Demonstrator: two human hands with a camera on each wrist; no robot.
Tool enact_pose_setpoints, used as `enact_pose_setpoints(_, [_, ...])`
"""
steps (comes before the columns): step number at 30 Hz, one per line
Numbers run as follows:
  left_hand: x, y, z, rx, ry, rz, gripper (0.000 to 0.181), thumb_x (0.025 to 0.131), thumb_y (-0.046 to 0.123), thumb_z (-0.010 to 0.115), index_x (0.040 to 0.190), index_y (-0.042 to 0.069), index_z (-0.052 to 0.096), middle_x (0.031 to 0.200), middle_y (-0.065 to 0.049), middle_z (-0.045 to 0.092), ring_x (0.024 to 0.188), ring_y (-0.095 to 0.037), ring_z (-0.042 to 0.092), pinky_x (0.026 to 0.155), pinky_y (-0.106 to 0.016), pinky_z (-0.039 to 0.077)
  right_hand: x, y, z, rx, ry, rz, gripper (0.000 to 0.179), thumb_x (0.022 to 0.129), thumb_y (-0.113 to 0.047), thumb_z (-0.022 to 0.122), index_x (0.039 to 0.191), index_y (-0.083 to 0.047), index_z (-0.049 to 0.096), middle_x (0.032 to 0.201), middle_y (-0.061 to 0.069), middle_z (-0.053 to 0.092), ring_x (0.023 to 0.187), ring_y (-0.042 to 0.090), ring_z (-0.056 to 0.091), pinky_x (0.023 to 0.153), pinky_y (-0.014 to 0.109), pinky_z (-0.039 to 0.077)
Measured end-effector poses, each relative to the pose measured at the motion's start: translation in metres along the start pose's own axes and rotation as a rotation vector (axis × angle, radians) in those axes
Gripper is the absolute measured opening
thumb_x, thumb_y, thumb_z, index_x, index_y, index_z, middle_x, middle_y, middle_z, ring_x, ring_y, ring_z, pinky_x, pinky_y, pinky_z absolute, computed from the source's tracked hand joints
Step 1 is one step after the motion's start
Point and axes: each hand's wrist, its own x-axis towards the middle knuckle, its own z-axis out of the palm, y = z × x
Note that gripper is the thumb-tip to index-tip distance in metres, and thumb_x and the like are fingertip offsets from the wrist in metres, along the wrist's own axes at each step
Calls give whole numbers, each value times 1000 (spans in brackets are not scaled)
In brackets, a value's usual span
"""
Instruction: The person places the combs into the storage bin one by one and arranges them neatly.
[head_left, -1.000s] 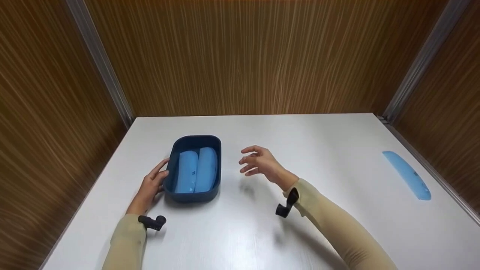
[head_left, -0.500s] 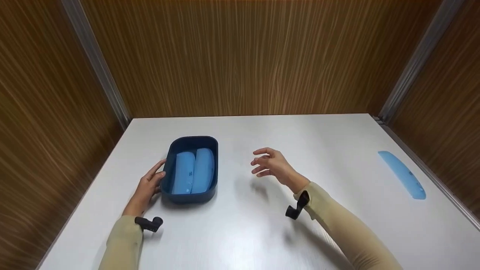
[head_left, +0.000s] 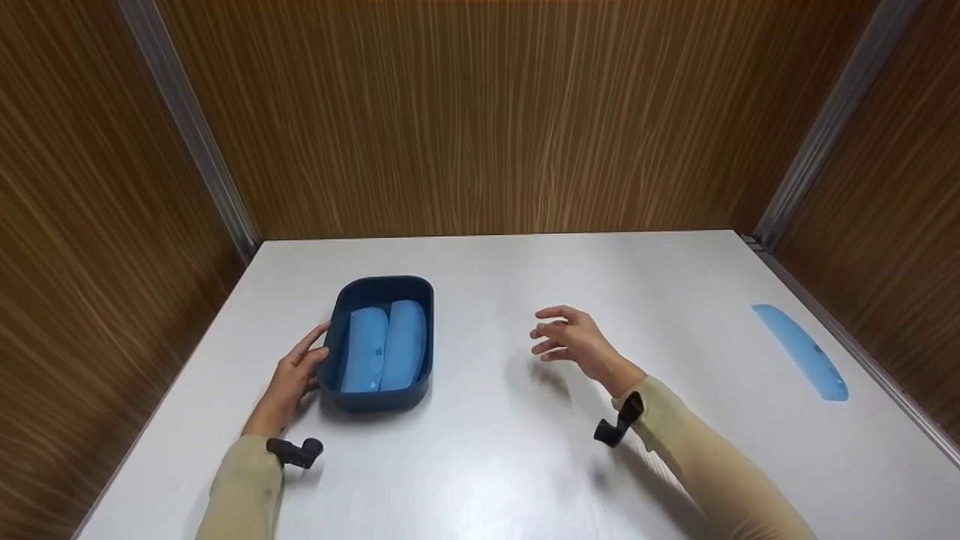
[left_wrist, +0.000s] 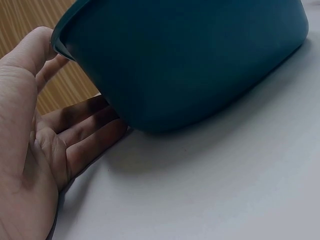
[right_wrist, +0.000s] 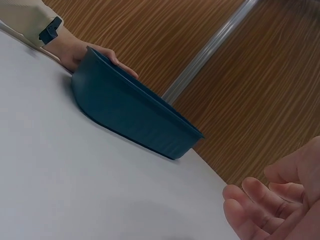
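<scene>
A dark teal bin (head_left: 375,405) with rounded corners stands on the left half of the white table. Inside it, two long light blue pieces (head_left: 365,349) with small dark marks lie side by side. My left hand (head_left: 291,379) touches the bin's left side, its fingers fairly straight. In the left wrist view the thumb (left_wrist: 32,50) is up at the rim and the other fingers (left_wrist: 95,142) rest against the lower wall. My right hand (head_left: 577,341) hovers over the table right of the bin, fingers loosely bent, holding nothing.
A third light blue piece (head_left: 801,352), one edge straight and the other curved, lies far right near the table's edge. Wood-grain panels (head_left: 480,120) rise behind and at both sides, with metal posts (head_left: 199,135) in the corners. The white table (head_left: 480,465) lies between.
My right hand has moved to the right, away from the bin, with its fingers still loosely bent. The left hand stays against the bin; the whole view has shifted slightly.
</scene>
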Motion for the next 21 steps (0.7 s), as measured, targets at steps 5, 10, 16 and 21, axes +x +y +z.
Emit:
enact_pose_setpoints(5, [-1,-1,-1,3,-3,3,54,94,41,52,144,35,34,148,-8,31,124,-31,43,94,-43,39,-2,5,-13,-3,21,6,37,90,-10,58,124,-2,48,103,18,62,80,28,66,68,36,53])
enact_pose_setpoints(10, [-2,-1,-3,1,-4,4,54,93,41,53,144,35,34,147,-8,31,124,-29,43,92,-39,41,-5,9,-26,7,53,19,38,90,-10,59,125,-1,48,105,20,61,79,27,67,68,35,53])
enact_pose_setpoints(16, [-2,-1,-3,-11,-11,11,55,94,39,52,145,32,32,145,-11,35,123,-30,44,85,-33,45,-10,8,-43,15,70,-4,36,91,-8,58,124,-2,48,107,23,60,76,25,67,66,34,53])
enact_pose_setpoints(21, [-1,1,-3,-7,-5,1,55,94,39,53,145,33,33,144,-11,37,123,-29,44,84,-31,45,-14,8,-55,6,85,-1,34,91,-10,57,124,-4,49,107,21,60,78,25,66,67,34,53])
